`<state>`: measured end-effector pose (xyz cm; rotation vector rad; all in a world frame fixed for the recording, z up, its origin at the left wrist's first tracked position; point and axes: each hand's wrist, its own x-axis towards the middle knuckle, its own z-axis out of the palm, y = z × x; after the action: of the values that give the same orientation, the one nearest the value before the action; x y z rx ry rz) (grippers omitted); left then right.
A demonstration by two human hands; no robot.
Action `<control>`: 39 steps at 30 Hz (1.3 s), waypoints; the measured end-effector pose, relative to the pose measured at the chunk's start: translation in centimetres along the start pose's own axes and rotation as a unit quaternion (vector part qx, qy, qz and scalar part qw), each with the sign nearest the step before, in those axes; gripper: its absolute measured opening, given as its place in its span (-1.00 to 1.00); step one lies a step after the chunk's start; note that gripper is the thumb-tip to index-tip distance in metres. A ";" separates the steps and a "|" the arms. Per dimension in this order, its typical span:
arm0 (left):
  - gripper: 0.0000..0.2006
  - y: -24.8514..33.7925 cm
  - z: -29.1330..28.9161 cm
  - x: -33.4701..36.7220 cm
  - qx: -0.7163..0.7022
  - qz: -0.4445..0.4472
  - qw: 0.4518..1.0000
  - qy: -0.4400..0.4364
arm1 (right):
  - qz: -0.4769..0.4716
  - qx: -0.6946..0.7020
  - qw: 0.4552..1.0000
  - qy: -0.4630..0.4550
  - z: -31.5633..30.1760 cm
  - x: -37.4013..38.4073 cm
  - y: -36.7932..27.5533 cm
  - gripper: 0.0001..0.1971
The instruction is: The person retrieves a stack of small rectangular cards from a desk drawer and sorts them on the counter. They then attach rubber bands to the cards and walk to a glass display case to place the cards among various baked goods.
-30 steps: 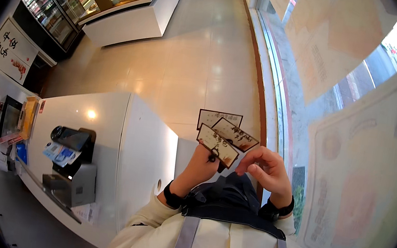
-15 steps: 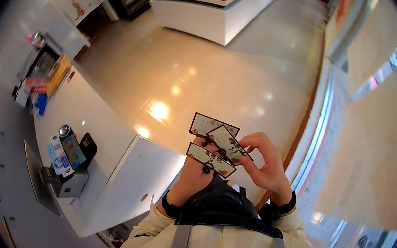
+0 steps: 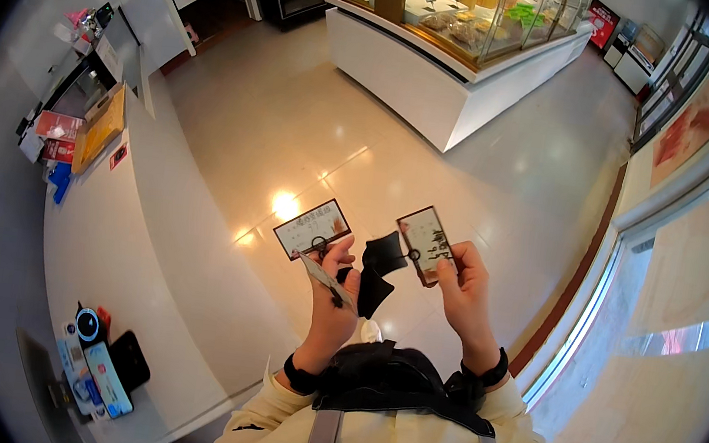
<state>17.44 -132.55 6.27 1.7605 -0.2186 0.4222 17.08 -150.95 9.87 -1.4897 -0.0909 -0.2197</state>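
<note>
My left hand (image 3: 333, 317) is closed around two price cards: a dark-bordered white card (image 3: 312, 225) with handwriting and a black ring clip, and a second card (image 3: 323, 279) seen almost edge-on below it. My right hand (image 3: 468, 303) pinches another price card (image 3: 425, 234) between thumb and fingers at its right edge. That card also has a black ring, with a black base (image 3: 386, 253) reaching out to its left. Another black base (image 3: 373, 294) lies beside my left fingers; which card it belongs to I cannot tell.
A white counter (image 3: 124, 283) runs along the left, bearing a phone (image 3: 129, 360), a payment device (image 3: 105, 381) and a yellow-brown board (image 3: 101, 131). Ahead stands a glass display case (image 3: 396, 86) of baked goods on a white base. A window (image 3: 674, 258) lies at right.
My hands have moved apart; the right one has drawn one card away to the right from the other two. The view has swung, bringing more of the display case in.
</note>
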 end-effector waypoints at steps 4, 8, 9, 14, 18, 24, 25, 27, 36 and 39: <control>-0.68 -3.2 0.9 8.5 -0.015 -0.046 0.999 -0.002 | -0.006 0.091 0.995 0.028 -0.1 9.3 2.0 -0.95; -0.60 -8.6 2.4 16.7 -0.091 -0.085 0.992 -0.034 | 0.014 0.120 0.993 -0.005 -0.2 19.6 5.0 -0.94; -0.59 -9.9 2.6 18.9 -0.080 -0.089 0.992 -0.042 | 0.018 0.129 0.991 -0.025 0.2 22.4 5.7 -0.94; -0.56 -14.6 1.9 30.7 0.086 -0.032 0.994 -0.054 | 0.084 0.152 0.965 -0.198 4.3 36.9 9.7 -0.95; -0.60 -17.8 0.0 38.7 0.119 0.017 0.993 -0.018 | 0.093 0.173 0.919 -0.342 10.5 48.4 10.9 -0.93; -0.80 -23.6 -2.7 51.4 -0.032 -0.106 0.994 0.022 | 0.137 0.170 0.881 -0.420 19.9 64.4 15.3 -0.92; -0.79 -25.4 -3.4 53.9 -0.030 -0.111 0.993 0.036 | 0.133 0.158 0.882 -0.424 21.7 67.0 16.1 -0.91; -0.79 -30.1 -4.9 58.5 -0.014 -0.124 0.990 0.066 | 0.136 0.134 0.881 -0.434 24.6 72.3 17.9 -0.86; -0.87 -40.5 -15.2 86.8 0.057 -0.202 0.977 0.035 | -0.010 -0.167 0.912 -0.374 34.2 98.4 21.1 -0.71; -0.86 -44.6 -15.3 93.2 0.020 -0.151 0.988 0.034 | -0.010 -0.200 0.945 -0.258 32.8 103.6 25.9 -0.71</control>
<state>116.65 -100.00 5.78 1.7796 0.1071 0.2670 125.96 -125.97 7.46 -1.9239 -0.5081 0.1524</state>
